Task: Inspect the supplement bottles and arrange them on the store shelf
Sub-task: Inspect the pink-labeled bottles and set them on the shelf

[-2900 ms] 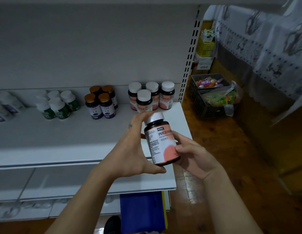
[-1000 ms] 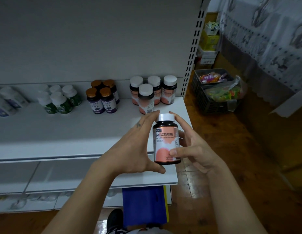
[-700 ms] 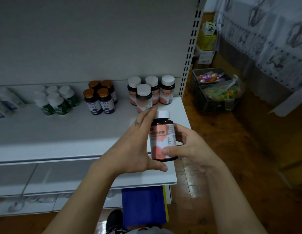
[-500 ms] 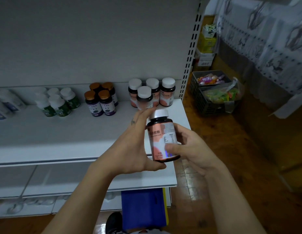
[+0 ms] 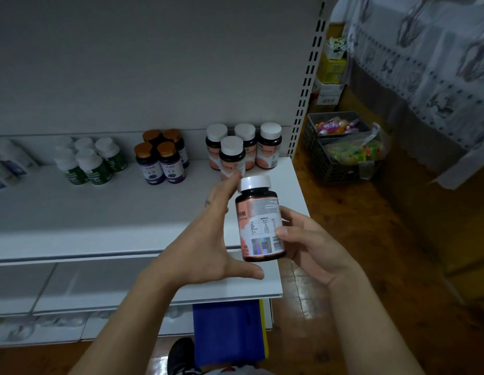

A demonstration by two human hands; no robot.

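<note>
In the centre of the frame, a person is holding a dark supplement bottle [image 5: 259,220] upright in front of the white shelf [image 5: 73,220], near its front right corner. The bottle is wearing a white cap and a pink-and-white label, and its panel of small print with a shiny sticker is facing the camera. The left hand [image 5: 205,244] is spanning it from end to end: the thumb is lying under the base while the stretched fingers are reaching up to touch the left side of the cap. The right hand [image 5: 311,247] is gripping it from the right, its fingers curling behind the body and its thumb pressing on the label. In the upper middle of the frame, four matching white-capped bottles [image 5: 243,150] are standing on the shelf by the back panel, three in a row and one in front of them. To their left, four amber-capped bottles [image 5: 162,158] with purple labels are standing in a tight cluster, and further left a group of green-labelled bottles [image 5: 91,161] is standing. The pale bottles [image 5: 8,163] at the far left edge are too blurred to tell apart. At the right of the frame, a dark basket [image 5: 330,169] holding colourful packets is sitting on the wooden floor [image 5: 370,239], below a patterned cloth [image 5: 425,63]. At the bottom, a blue object [image 5: 227,331] is showing under the lower shelf board [image 5: 86,280], beside a dark shoe [image 5: 181,353].
</note>
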